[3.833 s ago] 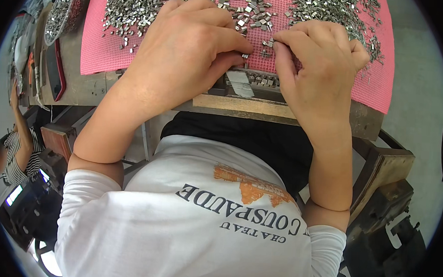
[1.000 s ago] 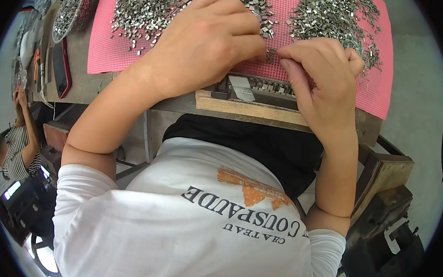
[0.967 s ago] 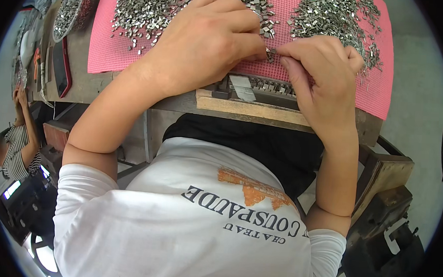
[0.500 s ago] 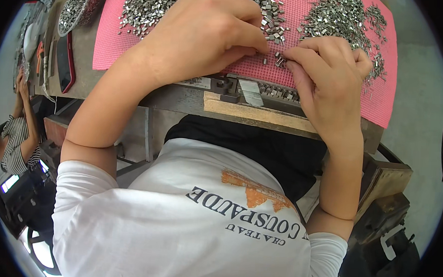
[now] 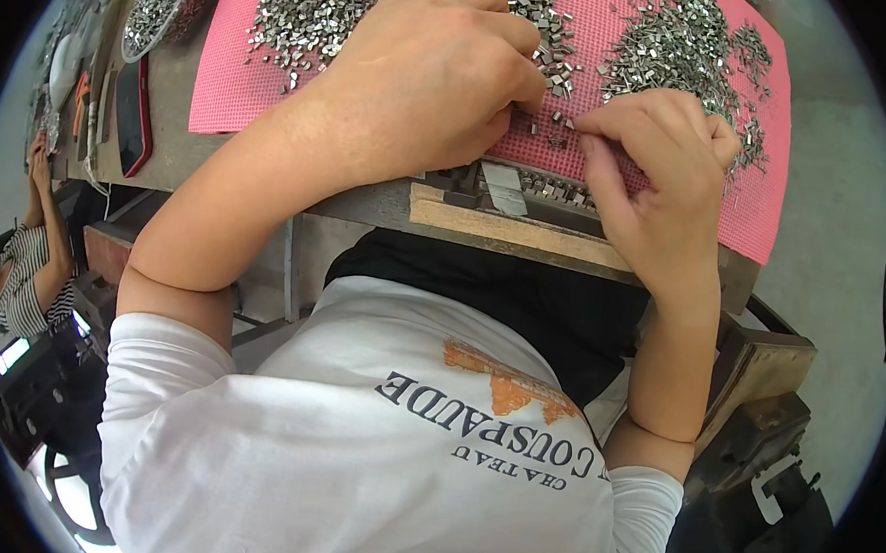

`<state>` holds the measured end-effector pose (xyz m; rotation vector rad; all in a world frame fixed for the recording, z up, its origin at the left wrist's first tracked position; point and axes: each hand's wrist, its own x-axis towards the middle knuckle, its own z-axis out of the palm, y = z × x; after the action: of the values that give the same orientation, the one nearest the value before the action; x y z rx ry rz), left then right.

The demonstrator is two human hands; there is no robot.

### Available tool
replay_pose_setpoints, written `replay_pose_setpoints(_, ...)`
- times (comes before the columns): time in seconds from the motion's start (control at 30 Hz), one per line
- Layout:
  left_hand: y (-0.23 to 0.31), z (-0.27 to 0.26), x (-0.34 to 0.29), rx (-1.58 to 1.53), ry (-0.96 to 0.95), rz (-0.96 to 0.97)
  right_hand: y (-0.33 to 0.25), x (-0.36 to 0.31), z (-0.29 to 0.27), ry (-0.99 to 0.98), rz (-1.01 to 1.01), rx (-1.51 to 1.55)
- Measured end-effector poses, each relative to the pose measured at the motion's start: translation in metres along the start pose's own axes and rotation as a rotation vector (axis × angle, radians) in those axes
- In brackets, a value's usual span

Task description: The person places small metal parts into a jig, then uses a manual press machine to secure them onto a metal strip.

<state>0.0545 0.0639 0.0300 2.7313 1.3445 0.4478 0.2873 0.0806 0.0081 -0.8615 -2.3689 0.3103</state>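
**Table Strewn With Metal**

A pink mat is spread over the table, its woven face covered in part by a left heap and a right heap of small, shiny metal parts. A dark metal rail, in which a row of little parts is carried, is set along the near edge, fronted by a wooden strip and crossed by a pale band. At far left, a clear bowl is filled with more parts.

Over the mat, the left hand is held with its fingers curled; its fingertips are hidden, and what its grip contains cannot be told. The right hand is poised opposite, thumb and forefinger parted by a narrow gap; whether anything is pinched in that grip cannot be told. A dark, red-edged phone is seen beside the mat. Between the hands, a few loose metal pieces are scattered on the mat, the nearest just beside the right forefinger.
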Motion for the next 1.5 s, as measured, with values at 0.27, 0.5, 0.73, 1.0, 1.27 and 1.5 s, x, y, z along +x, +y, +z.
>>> replay_pose_setpoints(0.27,-0.002,0.003,-0.002,-0.039,-0.029,-0.021,-0.001,0.004,0.009,-0.003,0.007,-0.142)
replay_pose_setpoints(0.5,-0.007,0.011,-0.013,-0.213,0.084,-0.077,-0.005,0.003,0.007,-0.032,0.005,-0.18)
replay_pose_setpoints(0.73,-0.004,0.011,-0.019,-0.256,0.088,-0.123,-0.004,0.003,0.008,-0.017,0.019,-0.133)
replay_pose_setpoints(1.0,0.001,0.011,-0.028,-0.235,0.155,-0.172,-0.016,0.008,0.01,-0.029,0.099,-0.075)
replay_pose_setpoints(1.27,0.004,0.019,-0.041,-0.219,0.218,-0.277,-0.03,0.01,0.039,0.051,0.081,-0.049)
replay_pose_setpoints(1.5,0.011,0.027,-0.039,-0.255,0.276,-0.319,-0.025,-0.003,0.022,0.094,0.118,-0.074)
